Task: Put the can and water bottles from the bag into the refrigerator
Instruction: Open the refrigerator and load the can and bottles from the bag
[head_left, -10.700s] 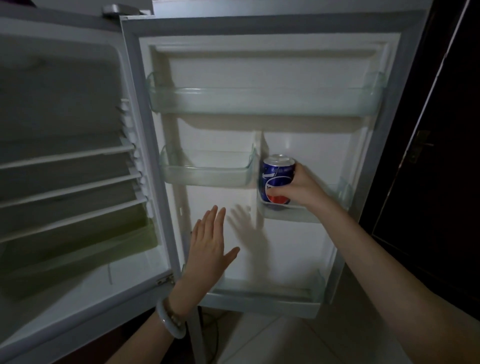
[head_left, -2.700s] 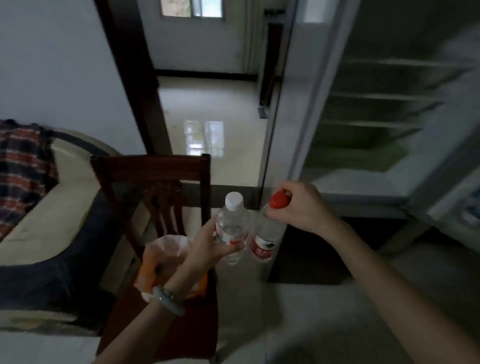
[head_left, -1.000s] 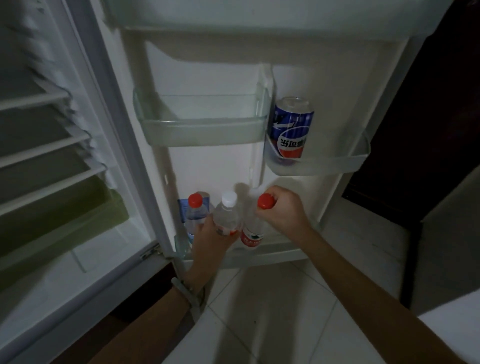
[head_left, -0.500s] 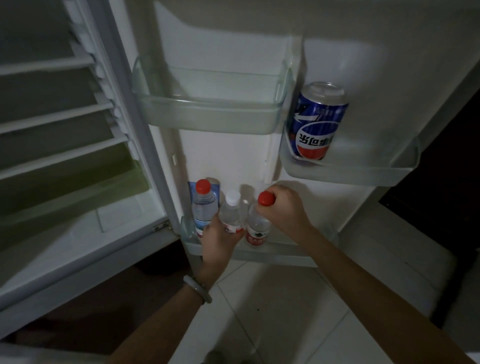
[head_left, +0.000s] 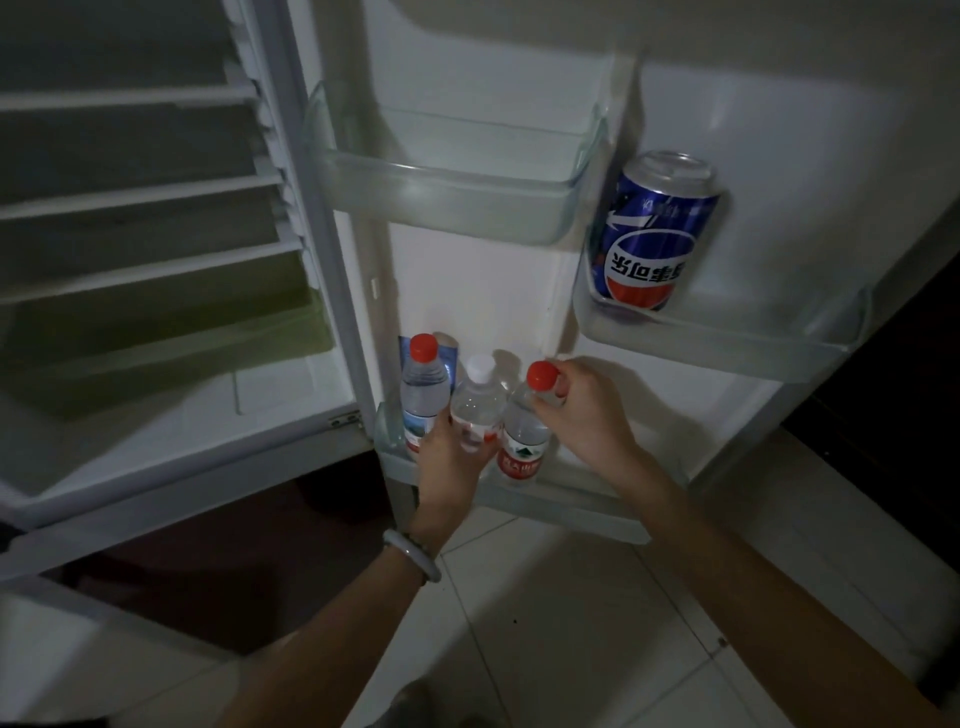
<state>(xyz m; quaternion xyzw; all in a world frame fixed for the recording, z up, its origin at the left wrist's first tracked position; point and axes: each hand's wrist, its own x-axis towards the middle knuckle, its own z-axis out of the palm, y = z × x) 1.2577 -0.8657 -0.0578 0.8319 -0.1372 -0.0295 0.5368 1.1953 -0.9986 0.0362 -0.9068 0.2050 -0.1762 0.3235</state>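
Head view: left hand (head_left: 449, 465) tight around white-capped bottle (head_left: 475, 408), right hand (head_left: 584, 413) (fingertip pinch) at red-capped bottle (head_left: 522, 447).

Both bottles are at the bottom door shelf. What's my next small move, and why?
Probably ease both down to seat them, then release. The left hand holds the white-capped bottle and the right hand pinches the red-capped bottle at its neck, both inside the bottom door shelf beside a third bottle; whether they rest yet is unclear.
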